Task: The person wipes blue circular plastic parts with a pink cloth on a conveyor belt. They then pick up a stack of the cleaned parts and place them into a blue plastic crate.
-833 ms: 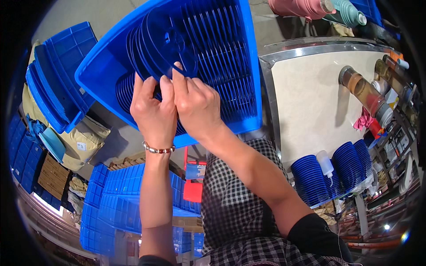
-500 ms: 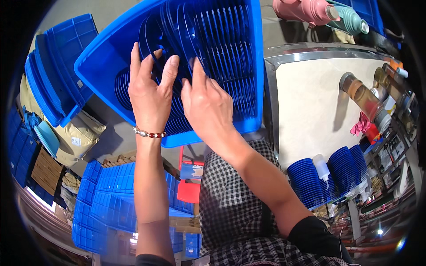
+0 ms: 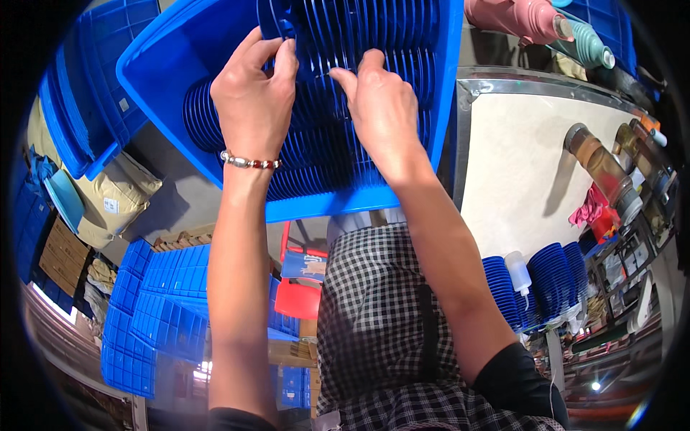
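Observation:
A blue plastic bin [image 3: 334, 205] stands in front of me, packed with rows of thin dark-blue round plates [image 3: 198, 115] set on edge. My left hand [image 3: 253, 97], with a beaded bracelet on its wrist, is closed at the bin's left part. Its thumb and fingers pinch the near edge of a blue plate [image 3: 272, 18] that leans at the left end of the upper row. Over the middle of the rows lies my right hand [image 3: 384, 108], thumb apart from the forefinger, its fingertips against the plates' edges. Both hands cover parts of the rows beneath them.
A white-topped table [image 3: 514, 151] with a metal rim stands at the right, bearing glass jars [image 3: 600, 169], blue plate stacks [image 3: 553, 284] and a squeeze bottle [image 3: 517, 271]. Stacked blue bins [image 3: 108, 65] and a sack [image 3: 108, 197] lie left. A red stool [image 3: 296, 298] is below.
My left hand has gone from spread fingers to a pinch on the plate's edge. My right hand has shifted right along the rows. The leaning plates now stand closer to the others.

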A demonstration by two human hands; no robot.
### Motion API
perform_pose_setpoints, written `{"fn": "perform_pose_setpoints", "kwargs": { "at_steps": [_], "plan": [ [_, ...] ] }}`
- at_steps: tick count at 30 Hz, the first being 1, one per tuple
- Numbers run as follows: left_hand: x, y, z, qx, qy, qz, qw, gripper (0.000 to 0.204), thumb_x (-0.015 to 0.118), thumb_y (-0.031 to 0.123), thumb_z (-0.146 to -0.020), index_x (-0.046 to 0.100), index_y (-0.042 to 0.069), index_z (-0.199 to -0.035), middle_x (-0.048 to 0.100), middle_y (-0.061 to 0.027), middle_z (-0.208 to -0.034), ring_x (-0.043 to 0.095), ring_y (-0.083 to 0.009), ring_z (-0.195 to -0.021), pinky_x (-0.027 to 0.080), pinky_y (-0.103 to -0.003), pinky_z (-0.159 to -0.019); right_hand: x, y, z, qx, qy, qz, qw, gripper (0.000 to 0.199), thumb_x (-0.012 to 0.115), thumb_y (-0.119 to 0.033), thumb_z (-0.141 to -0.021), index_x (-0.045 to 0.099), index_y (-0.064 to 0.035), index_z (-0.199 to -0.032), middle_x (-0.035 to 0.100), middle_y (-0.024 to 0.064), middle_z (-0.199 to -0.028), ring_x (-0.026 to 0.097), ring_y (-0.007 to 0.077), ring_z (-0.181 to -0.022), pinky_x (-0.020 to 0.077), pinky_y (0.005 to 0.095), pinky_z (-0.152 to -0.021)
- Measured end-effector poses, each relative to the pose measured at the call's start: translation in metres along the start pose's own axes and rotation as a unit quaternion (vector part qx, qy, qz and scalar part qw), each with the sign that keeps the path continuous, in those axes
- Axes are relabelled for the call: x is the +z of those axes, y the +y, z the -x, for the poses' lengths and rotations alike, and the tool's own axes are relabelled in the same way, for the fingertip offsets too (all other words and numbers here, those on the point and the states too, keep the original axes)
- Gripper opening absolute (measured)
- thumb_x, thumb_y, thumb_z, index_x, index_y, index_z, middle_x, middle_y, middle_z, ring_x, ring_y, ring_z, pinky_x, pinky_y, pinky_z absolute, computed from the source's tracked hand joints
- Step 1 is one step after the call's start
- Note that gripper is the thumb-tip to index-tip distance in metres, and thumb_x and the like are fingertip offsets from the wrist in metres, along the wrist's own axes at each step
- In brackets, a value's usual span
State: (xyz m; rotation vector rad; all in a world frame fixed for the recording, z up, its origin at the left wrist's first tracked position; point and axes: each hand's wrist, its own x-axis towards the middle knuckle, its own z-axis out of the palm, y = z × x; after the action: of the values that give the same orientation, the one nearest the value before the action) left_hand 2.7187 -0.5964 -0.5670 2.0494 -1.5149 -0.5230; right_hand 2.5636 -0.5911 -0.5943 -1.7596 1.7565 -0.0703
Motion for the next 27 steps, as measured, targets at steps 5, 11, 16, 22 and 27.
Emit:
{"fn": "perform_pose_setpoints", "kwargs": {
  "at_steps": [5,11,16,22,27],
  "plan": [
    [0.007,-0.019,0.005,0.038,0.008,-0.020,0.999,0.019,0.079,0.019,-0.088,0.078,0.001,-0.094,0.075,-0.0212,-0.104,0.076,-0.0310,-0.087,0.061,-0.036,-0.077,-0.016,0.021,0.083,-0.043,0.074,-0.091,0.992,0.029,0.070,-0.028,-0.096,0.063,-0.0039,-0.111,0.074,0.0163,-0.090,0.072,0.0313,-0.081,0.0583,0.0402,-0.068],
    [0.011,-0.009,0.003,0.008,-0.024,-0.002,1.000,0.020,0.078,0.024,-0.092,0.079,0.005,-0.099,0.078,-0.0138,-0.098,0.077,-0.0221,-0.090,0.060,-0.030,-0.077,0.010,0.140,0.261,0.005,-0.231,0.155,0.960,0.033,0.069,-0.028,-0.093,0.066,-0.0046,-0.115,0.064,0.0157,-0.105,0.062,0.0346,-0.099,0.0500,0.0506,-0.081],
    [0.029,-0.022,-0.015,0.131,0.069,0.011,0.989,0.020,0.081,0.004,-0.076,0.063,-0.004,-0.079,0.069,-0.0219,-0.091,0.070,-0.0373,-0.093,0.056,-0.042,-0.080,0.026,0.167,0.295,0.053,-0.224,0.192,0.954,0.033,0.065,-0.034,-0.094,0.064,-0.0043,-0.108,0.062,0.0127,-0.106,0.059,0.0334,-0.104,0.0474,0.0505,-0.082],
    [0.025,0.001,-0.020,0.096,0.086,0.039,0.991,0.017,0.078,-0.001,-0.080,0.069,0.005,-0.093,0.063,-0.0091,-0.089,0.060,-0.0195,-0.070,0.051,-0.032,-0.066,0.044,0.172,0.303,0.050,-0.204,0.173,0.962,0.027,0.062,-0.031,-0.095,0.064,-0.0044,-0.096,0.062,0.0107,-0.101,0.060,0.0313,-0.102,0.0454,0.0476,-0.082],
    [0.031,0.011,-0.006,0.076,-0.056,0.057,0.994,0.011,0.078,0.002,-0.082,0.077,0.006,-0.092,0.064,-0.0097,-0.078,0.064,-0.0218,-0.067,0.053,-0.033,-0.064,0.047,0.177,0.300,0.058,-0.203,0.149,0.966,0.025,0.063,-0.030,-0.095,0.065,-0.0050,-0.096,0.063,0.0103,-0.099,0.060,0.0303,-0.100,0.0436,0.0458,-0.083]
  ]
}}
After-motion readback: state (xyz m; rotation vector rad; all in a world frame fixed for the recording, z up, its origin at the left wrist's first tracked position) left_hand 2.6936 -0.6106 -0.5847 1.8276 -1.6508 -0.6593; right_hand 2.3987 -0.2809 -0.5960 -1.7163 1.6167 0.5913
